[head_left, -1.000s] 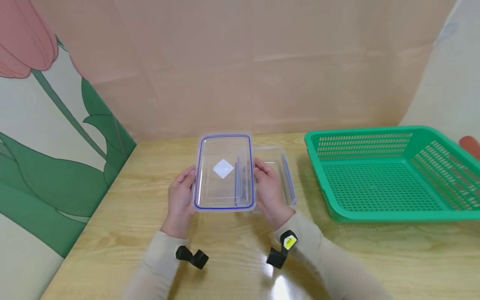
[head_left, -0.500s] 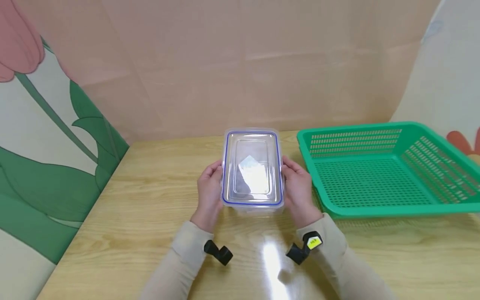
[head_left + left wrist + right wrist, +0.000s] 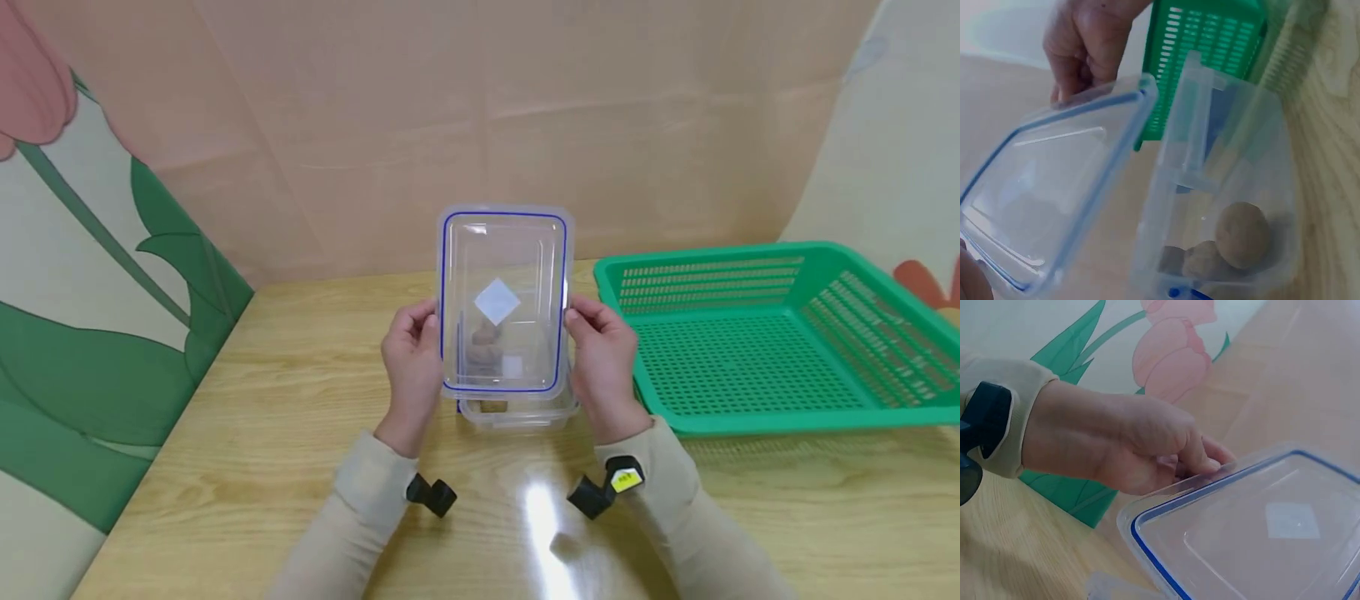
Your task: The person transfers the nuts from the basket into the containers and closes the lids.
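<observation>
Presently, both hands hold a clear rectangular plastic lid with a blue sealing rim (image 3: 502, 302) raised and tilted above a clear rectangular plastic container (image 3: 517, 410), which stands on the light wooden table (image 3: 262, 400). The left hand (image 3: 408, 367) grips the lid's left long edge, fingers curled together around the rim with the thumb on top. The right hand (image 3: 606, 362) grips the right long edge likewise, fingers closed on the rim. A white diamond-shaped label (image 3: 497, 301) sits at the lid's centre. In the left wrist view the lid (image 3: 1054, 194) is apart from the container (image 3: 1222, 206), leaving it open at the top; several brown rounded objects (image 3: 1229, 240) lie at one end of the container's floor. What these are cannot be told. The right wrist view shows the left hand (image 3: 1129, 447) pinching the lid (image 3: 1254, 531) at its corner edge. A green perforated plastic basket (image 3: 765, 342) stands on the table just beside the right hand.
</observation>
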`<act>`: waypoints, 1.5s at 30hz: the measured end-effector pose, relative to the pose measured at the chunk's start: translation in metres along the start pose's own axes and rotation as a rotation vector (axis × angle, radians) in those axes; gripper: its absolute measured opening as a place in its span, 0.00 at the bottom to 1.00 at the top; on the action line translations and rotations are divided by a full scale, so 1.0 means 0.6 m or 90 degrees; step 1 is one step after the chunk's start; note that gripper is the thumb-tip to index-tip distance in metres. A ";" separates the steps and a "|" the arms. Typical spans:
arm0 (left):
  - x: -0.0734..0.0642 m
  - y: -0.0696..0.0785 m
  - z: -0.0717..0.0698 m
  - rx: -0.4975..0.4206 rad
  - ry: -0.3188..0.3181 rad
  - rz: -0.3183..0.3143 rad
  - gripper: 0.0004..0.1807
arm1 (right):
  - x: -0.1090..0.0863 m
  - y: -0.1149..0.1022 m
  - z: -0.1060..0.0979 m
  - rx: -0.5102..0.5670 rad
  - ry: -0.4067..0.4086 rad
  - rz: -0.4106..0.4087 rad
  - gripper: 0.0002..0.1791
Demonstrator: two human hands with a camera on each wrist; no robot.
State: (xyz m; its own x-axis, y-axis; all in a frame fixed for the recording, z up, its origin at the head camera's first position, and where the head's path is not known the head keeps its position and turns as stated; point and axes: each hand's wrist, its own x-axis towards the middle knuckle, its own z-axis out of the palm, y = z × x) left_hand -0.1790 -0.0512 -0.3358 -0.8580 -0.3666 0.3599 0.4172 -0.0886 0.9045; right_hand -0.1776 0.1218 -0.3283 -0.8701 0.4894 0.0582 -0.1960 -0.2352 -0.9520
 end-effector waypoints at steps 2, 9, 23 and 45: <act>0.002 0.005 0.004 -0.001 0.007 0.032 0.09 | -0.001 -0.001 0.004 0.021 0.014 -0.020 0.09; -0.005 0.016 0.025 -0.105 0.092 0.139 0.07 | -0.010 -0.008 0.010 0.112 0.034 -0.028 0.17; 0.005 0.015 0.063 -0.317 0.259 -0.023 0.27 | -0.007 -0.020 0.046 0.371 0.134 0.005 0.24; 0.005 0.061 0.044 -0.199 0.164 -0.110 0.24 | 0.002 0.006 0.003 0.449 -0.015 0.276 0.08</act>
State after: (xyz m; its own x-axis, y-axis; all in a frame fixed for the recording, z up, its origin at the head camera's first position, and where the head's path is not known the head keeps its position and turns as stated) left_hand -0.1740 -0.0309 -0.2956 -0.8370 -0.5370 0.1054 0.3792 -0.4304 0.8191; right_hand -0.1801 0.1200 -0.3311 -0.9412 0.2190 -0.2570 -0.0724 -0.8743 -0.4799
